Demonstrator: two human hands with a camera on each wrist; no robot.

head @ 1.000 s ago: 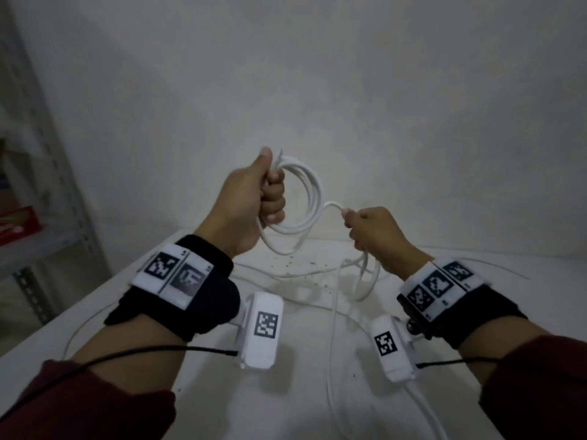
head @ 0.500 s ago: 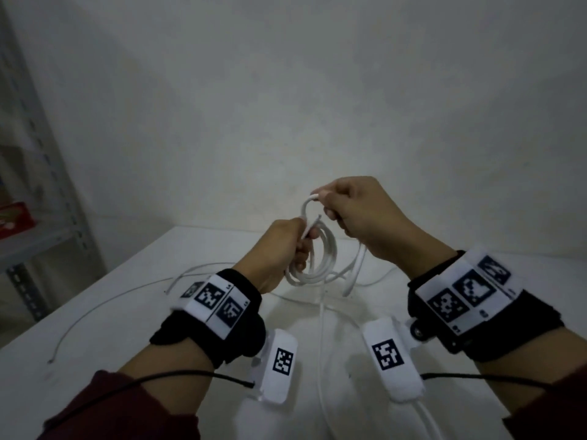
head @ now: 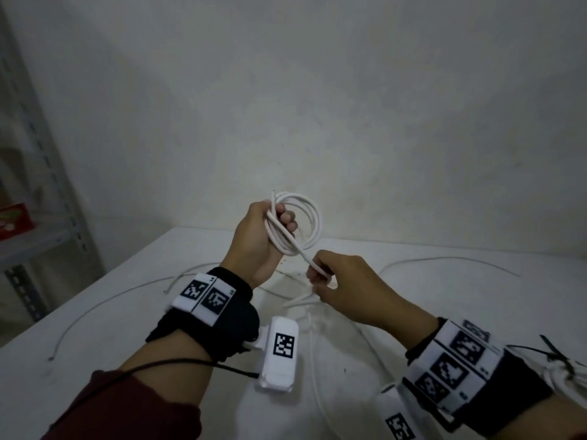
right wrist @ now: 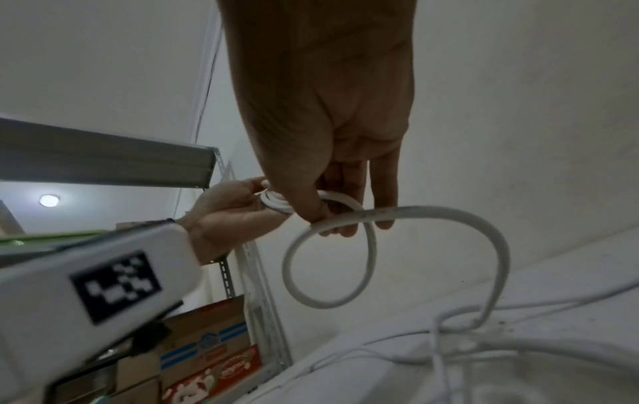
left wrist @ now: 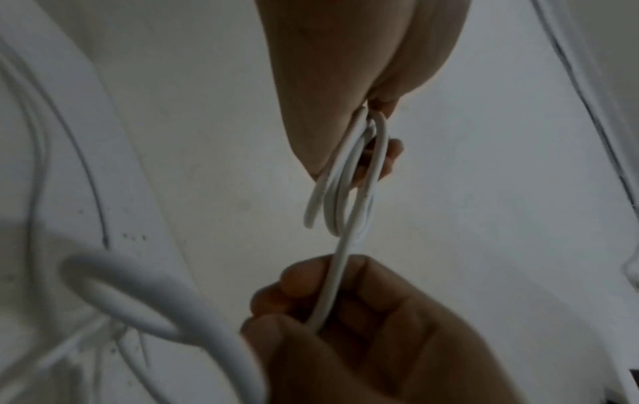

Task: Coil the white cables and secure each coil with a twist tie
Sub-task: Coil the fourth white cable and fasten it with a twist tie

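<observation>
My left hand [head: 279, 225] is raised above the table and grips a coil of white cable [head: 313, 217] of several loops, its cut end sticking up past the thumb. From the coil one strand runs down and right into my right hand [head: 319, 276], which pinches it just below the coil. In the left wrist view the coil [left wrist: 349, 180] hangs from the left hand [left wrist: 345, 82], with the right hand [left wrist: 345, 314] beneath. In the right wrist view the right hand [right wrist: 332, 177] holds the cable [right wrist: 432, 213], which loops down to the table.
The slack cable [head: 314, 360] trails over the white table [head: 127, 360]. Thin white wires lie at the left [head: 104, 304] and far right [head: 444, 260]. A tied coil with black ties [head: 565, 365] sits at the right edge. A metal shelf [head: 47, 192] with boxes stands left.
The hands have parted: the left has lifted the coil higher, and the right has dropped below it, sliding along the strand.
</observation>
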